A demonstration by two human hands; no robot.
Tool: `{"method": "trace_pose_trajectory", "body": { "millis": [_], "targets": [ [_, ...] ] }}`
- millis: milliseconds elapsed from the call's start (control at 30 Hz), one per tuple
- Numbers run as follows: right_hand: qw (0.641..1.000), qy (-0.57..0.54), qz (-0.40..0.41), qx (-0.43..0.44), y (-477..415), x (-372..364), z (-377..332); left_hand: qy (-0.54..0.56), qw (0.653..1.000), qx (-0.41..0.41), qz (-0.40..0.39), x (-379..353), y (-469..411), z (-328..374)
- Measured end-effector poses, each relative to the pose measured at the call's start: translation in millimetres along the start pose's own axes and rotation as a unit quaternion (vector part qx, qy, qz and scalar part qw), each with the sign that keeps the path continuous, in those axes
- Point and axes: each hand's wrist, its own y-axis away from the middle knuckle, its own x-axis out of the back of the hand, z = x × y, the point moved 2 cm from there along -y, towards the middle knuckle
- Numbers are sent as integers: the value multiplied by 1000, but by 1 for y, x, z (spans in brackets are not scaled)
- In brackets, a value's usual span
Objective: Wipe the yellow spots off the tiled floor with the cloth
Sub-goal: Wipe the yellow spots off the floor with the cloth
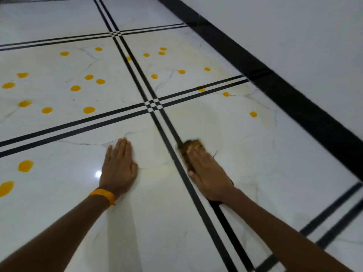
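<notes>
My right hand presses flat on a brownish, yellow-stained cloth that lies on the white tiled floor, just right of a double black tile line; the cloth pokes out beyond my fingertips. My left hand rests palm down on the floor with its fingers together and nothing in it, and an orange band circles that wrist. Several yellow spots dot the tiles farther ahead and to the left. One lone yellow spot sits ahead and right of the cloth. Two larger yellow spots lie left of my left hand.
A black skirting band runs diagonally along the foot of a pale wall on the right. Double black lines cross the white marble-look tiles in a grid. A light glare shows on the floor by my left wrist.
</notes>
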Motion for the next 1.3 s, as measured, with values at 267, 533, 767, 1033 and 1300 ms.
{"method": "trace_pose_trajectory", "body": {
  "millis": [267,533,767,1033,1300],
  "targets": [
    [930,10,41,-364,51,19,112,48,998,-39,-19,-17,-86,84],
    [926,26,41,-374,22,36,227,29,997,-70,-17,-37,-112,90],
    [922,18,25,-387,-95,33,241,44,996,-77,-18,-42,-117,86],
    [967,2,21,-253,-35,43,242,30,997,-68,-22,-41,-119,87],
    [1000,-7,-9,-19,-28,8,59,37,996,-74,-27,-37,-116,87]
  ]
}}
